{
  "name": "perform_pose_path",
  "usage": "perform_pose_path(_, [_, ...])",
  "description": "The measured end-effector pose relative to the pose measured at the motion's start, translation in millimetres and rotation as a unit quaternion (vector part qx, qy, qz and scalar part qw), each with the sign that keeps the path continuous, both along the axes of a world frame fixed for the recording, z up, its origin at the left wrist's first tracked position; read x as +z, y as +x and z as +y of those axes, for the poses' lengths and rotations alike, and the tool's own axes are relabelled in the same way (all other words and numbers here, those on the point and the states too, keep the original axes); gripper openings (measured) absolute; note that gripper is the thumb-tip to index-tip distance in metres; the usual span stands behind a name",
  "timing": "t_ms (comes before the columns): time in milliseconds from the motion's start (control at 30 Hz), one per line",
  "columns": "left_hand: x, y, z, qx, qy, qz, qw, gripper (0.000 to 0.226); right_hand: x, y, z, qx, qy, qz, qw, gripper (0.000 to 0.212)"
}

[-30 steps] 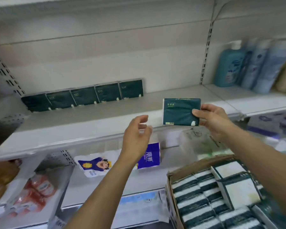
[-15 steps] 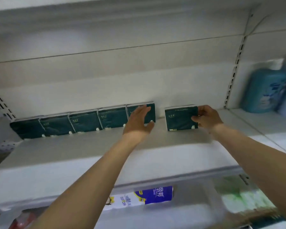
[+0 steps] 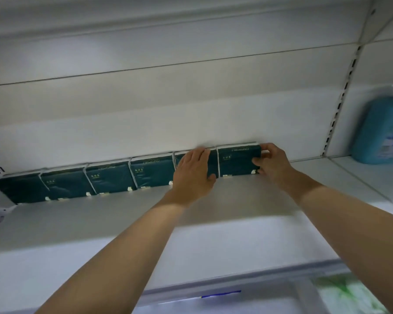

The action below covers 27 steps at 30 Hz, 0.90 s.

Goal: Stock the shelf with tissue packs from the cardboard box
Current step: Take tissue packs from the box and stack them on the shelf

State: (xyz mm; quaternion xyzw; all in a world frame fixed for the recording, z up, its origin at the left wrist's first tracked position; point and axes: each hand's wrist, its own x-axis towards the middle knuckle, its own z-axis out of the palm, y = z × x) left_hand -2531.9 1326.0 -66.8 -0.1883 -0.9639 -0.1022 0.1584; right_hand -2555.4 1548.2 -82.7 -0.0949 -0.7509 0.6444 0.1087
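Several dark green tissue packs (image 3: 109, 177) stand in a row against the back wall of the white shelf (image 3: 191, 234). The newest pack (image 3: 236, 163) stands at the right end of the row, touching its neighbour. My right hand (image 3: 271, 163) grips that pack's right edge, fingers curled round it. My left hand (image 3: 193, 171) lies flat with straight fingers on the front of the pack just left of it. The cardboard box is out of view.
A blue bottle (image 3: 382, 132) stands on the neighbouring shelf section at the right, past a slotted upright (image 3: 340, 98). Bare shelf surface stretches in front of the row. A lower shelf with a green-printed package (image 3: 349, 295) shows at the bottom right.
My right hand carried the pack from the air to the shelf's back and slid it left against the row. My left hand moved onto the neighbouring pack. The view tilted up.
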Motion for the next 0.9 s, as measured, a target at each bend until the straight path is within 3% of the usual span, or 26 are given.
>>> perform_pose_path(233, [1.5,-3.0,-1.4,-0.001,-0.003,-0.017,1.0,0.07,0.0,-1.8,-4.9,-0.006,0.004,-0.011,1.0,0.038])
perform_pose_path(367, [7.3,1.4,-3.0,-0.005,0.009,-0.017,1.0,0.068,3.8,12.3,-3.5,-0.003,0.054,-0.037,0.998,0.056])
perform_pose_path(433, [12.2,13.5,-1.8,-0.015,0.057,-0.015,0.998,0.065,7.5,30.6,-2.5,-0.011,0.072,-0.022,0.997,0.054])
perform_pose_path(600, [13.7,81.6,15.6,-0.068,0.262,-0.031,0.962,0.05,13.4,96.0,-1.8,-0.039,0.093,0.043,0.994,0.02])
perform_pose_path(767, [-1.0,172.8,32.7,-0.107,0.406,-0.085,0.904,0.041,17.0,190.3,-0.8,-0.02,0.087,0.08,0.993,0.018])
perform_pose_path(900, [-18.5,242.8,37.9,-0.089,0.449,-0.148,0.877,0.035,-0.6,260.8,2.5,-0.024,0.064,0.082,0.994,0.017])
